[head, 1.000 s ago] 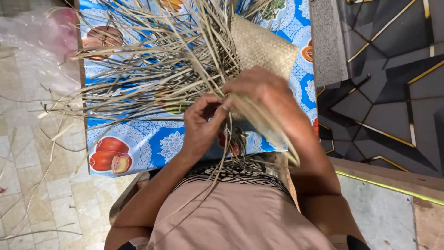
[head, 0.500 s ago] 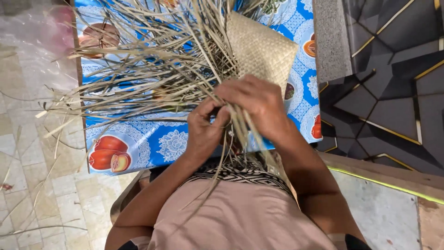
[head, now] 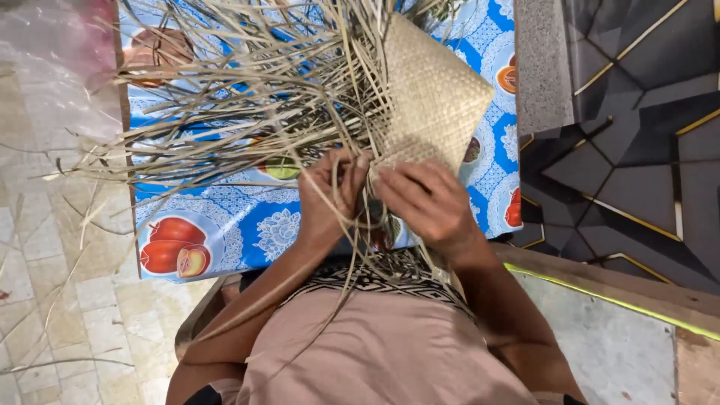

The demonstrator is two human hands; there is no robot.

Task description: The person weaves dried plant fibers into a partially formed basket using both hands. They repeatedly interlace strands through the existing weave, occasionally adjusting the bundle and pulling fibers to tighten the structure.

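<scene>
Head view: the left hand (head: 330, 196) pinches loose dried-leaf strips (head: 247, 112) at the lower edge of the woven mat panel (head: 431, 97), the right hand (head: 427, 202) grips strips just beside it with curled fingers, and the panel lies on the blue fruit-print tablecloth (head: 225, 225).

Garment: plain dusty-pink top (head: 390, 352), short-sleeved; neckline band (head: 390, 274) black-and-white geometric pattern. Forearms bare; both hands without rings or gloves.
</scene>
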